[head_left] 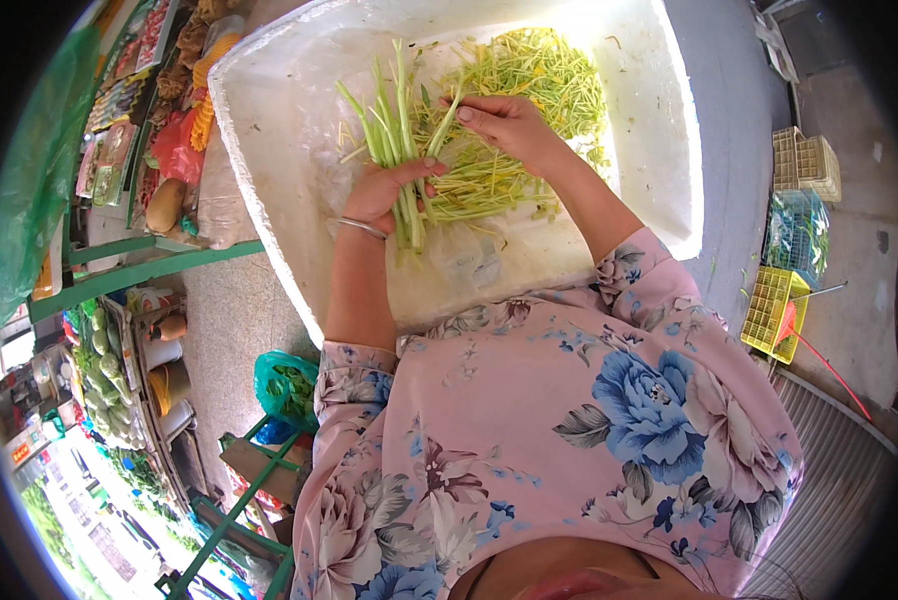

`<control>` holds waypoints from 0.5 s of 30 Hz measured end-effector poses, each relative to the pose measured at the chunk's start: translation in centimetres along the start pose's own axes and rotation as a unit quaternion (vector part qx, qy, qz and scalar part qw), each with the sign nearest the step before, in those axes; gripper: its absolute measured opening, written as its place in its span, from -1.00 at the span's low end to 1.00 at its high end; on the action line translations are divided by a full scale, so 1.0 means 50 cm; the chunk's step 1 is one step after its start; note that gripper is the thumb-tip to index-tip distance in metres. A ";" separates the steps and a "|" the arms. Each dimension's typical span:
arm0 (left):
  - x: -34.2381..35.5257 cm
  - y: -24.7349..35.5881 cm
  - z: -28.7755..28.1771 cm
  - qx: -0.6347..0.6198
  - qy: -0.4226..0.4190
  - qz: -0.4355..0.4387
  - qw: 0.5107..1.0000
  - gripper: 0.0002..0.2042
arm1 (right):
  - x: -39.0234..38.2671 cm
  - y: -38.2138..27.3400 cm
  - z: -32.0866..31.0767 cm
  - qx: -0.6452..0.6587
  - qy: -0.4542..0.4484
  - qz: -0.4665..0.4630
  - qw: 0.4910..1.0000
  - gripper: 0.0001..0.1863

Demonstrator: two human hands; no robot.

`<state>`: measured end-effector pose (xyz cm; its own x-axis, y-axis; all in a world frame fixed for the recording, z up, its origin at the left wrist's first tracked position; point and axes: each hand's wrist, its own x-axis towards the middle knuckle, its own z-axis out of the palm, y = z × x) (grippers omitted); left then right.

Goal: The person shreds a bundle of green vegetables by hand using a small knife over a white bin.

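My left hand [394,190] grips a bunch of pale green leafy-vegetable stalks [410,225], held upright over a white foam box [659,100]. A silver bangle circles that wrist. My right hand [499,130], just right of the bunch, is closed with thumb and fingers pinched on a thin stalk [452,108]. A heap of thin yellow-green stems and scraps [539,75] lies in the box behind and beneath my right hand. Crumpled clear plastic lines part of the box floor under the bunch.
On the left are a green-railed stand [139,272] with packaged goods, shelves of vegetables [109,380] and a green bag [284,385] of greens. On the right sit beige crates [804,165], a blue crate [797,232] and a yellow crate [764,310] with a red-handled tool.
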<state>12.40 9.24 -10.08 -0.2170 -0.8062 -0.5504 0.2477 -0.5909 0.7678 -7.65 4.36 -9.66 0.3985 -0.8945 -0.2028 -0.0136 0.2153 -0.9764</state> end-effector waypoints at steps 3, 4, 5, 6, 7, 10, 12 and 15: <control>0.003 -0.003 -0.005 0.004 0.019 0.007 1.000 -0.84 | 0.001 -0.002 -0.021 -0.231 0.164 -0.099 0.954 -0.56; 0.004 -0.006 -0.008 0.007 0.026 0.014 1.000 -0.85 | 0.001 -0.004 -0.031 -0.194 0.166 -0.100 0.962 -0.53; 0.006 -0.008 -0.012 0.006 0.028 0.010 1.000 -0.84 | 0.002 -0.007 -0.041 -0.156 0.167 -0.101 0.968 -0.51; 0.009 -0.010 -0.016 0.004 0.030 0.006 1.000 -0.83 | 0.001 -0.017 -0.042 -0.119 0.169 -0.101 0.973 -0.49; 0.013 -0.012 -0.018 0.003 0.031 0.002 1.000 -0.83 | -0.006 -0.023 -0.038 -0.071 0.135 -0.100 0.983 -0.52; 0.018 -0.017 -0.021 0.012 0.033 0.008 0.999 -0.82 | -0.030 -0.036 -0.019 0.006 0.037 -0.123 0.992 -0.56; 0.018 -0.019 -0.020 0.032 0.038 0.017 0.999 -0.82 | -0.029 -0.039 -0.008 -0.033 -0.020 -0.180 0.983 -0.53; 0.012 -0.019 -0.023 0.045 0.038 0.024 0.998 -0.81 | -0.025 -0.052 -0.012 -0.229 0.068 -0.130 0.962 -0.46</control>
<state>13.12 9.30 -11.51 -0.1340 -0.8353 -0.5333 0.1701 -0.5495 0.8180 -8.66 4.67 -6.93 0.3199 -0.9445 0.0750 -0.3446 -0.1897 -0.9194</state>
